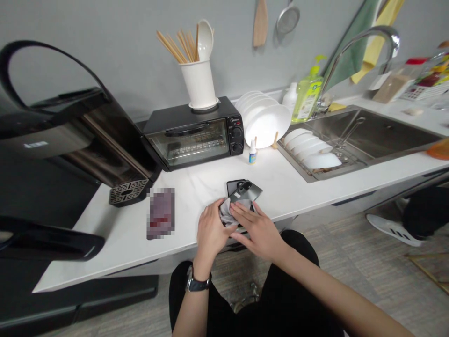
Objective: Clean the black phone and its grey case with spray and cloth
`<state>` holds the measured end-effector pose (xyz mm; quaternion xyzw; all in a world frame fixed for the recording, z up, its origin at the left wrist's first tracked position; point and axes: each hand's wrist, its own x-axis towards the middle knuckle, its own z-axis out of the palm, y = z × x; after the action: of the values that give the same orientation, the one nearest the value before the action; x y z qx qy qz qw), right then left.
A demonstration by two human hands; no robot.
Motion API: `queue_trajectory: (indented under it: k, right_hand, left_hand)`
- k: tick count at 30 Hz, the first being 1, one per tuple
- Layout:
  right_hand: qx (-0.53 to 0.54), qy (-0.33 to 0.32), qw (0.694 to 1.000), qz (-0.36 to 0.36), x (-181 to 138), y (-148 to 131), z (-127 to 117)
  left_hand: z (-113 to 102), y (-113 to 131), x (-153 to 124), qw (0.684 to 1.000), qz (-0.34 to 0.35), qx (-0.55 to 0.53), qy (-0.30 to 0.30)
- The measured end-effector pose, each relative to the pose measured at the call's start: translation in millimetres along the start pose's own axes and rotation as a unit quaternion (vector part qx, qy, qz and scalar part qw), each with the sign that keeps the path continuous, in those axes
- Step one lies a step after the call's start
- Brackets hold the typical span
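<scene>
Two hands [210, 231] press cloth [227, 214] on phone [249, 189] at white countertop [298, 187] near sink [386, 135].

No readable text anywhere

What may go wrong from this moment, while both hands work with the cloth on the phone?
1. The grey phone lies near the counter edge; a push from the left hand or right hand may slide it off to the floor.
2. It seems to lean on the dark phone, so rubbing with the cloth may scratch one against the other.
</scene>
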<state>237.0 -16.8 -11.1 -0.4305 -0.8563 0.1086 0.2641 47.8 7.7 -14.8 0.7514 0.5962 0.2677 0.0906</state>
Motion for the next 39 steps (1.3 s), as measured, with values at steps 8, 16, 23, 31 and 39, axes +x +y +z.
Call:
queue_trajectory:
  k: [8,16,23,31,39]
  right_hand:
    - [-0.097,0.058,0.984,0.136,27,71,-10]
    - [-0.014,0.014,1.000,0.009,46,-14,22]
    - [-0.011,-0.002,1.000,0.005,7,-7,8]
    - [-0.105,0.041,0.984,0.136,24,62,-10]
    - [-0.018,0.009,1.000,0.022,51,-9,21]
  left_hand:
    - [-7,7,2,1.000,0.007,-0.019,-0.002]
    - [6,-7,-1,1.000,-0.007,-0.002,-0.001]
    - [2,-4,-1,1.000,-0.015,-0.006,-0.010]
    - [-6,5,3,0.999,0.016,-0.034,-0.003]
    - [8,-10,-1,1.000,0.003,0.004,0.004]
